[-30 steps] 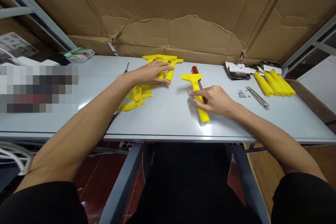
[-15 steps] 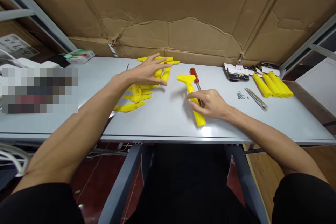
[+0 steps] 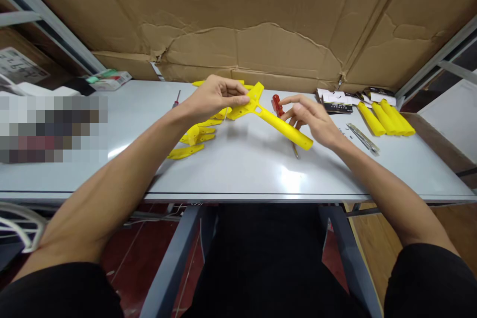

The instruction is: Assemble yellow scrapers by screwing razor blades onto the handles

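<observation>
My left hand [image 3: 225, 95] pinches the head of a yellow T-shaped plastic scraper [image 3: 285, 128] and holds it above the table, its tubular handle slanting down to the right. Close to the handle, my right hand [image 3: 307, 117] has its fingers apart and curved, with nothing visible in them. A red-handled screwdriver [image 3: 276, 103] lies on the table behind the scraper, partly covered by it. Beneath and beside my left hand is a pile of yellow plastic scraper pieces [image 3: 192, 135], some hidden by that hand.
On the right lie several yellow tube handles [image 3: 387, 118], black-and-white packages [image 3: 335, 102], small screws [image 3: 345, 133] and a thin clear packet [image 3: 363, 138]. A second screwdriver [image 3: 176, 102] lies left of the pile. Cardboard [image 3: 238, 20] stands behind the white table [image 3: 223, 174].
My left hand has moved from over the pile to the scraper and taken its head. The scraper has been raised and turned; my right hand has let go and shifted up and right.
</observation>
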Available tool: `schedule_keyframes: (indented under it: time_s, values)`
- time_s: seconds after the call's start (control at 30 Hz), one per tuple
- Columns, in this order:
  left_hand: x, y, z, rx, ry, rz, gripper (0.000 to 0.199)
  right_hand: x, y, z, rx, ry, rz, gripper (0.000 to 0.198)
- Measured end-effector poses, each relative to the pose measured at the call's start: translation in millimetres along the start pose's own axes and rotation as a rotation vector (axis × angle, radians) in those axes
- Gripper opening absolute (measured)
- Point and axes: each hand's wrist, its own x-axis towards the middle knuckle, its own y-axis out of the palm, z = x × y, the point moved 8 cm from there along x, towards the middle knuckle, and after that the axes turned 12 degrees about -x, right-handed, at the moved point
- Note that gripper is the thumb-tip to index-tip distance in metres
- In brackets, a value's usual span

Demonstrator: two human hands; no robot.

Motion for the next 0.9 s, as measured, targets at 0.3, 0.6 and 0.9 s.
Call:
schedule_keyframes:
  time_s: [0.3,0.6,0.9]
  values:
    - [-9,30,12,0.003,-0.209,0.246,0.034,-14,-162,-47,-0.836,0.244,-0.297,0.017]
    - [-12,43,21,-0.028,-0.282,0.236,0.046,-45,-196,-131,-0.943,0.677,0.234,0.031]
    - [-12,47,25,-0.506,-0.360,0.074,0.060,-66,-194,-169,-0.852,1.035,0.290,0.068]
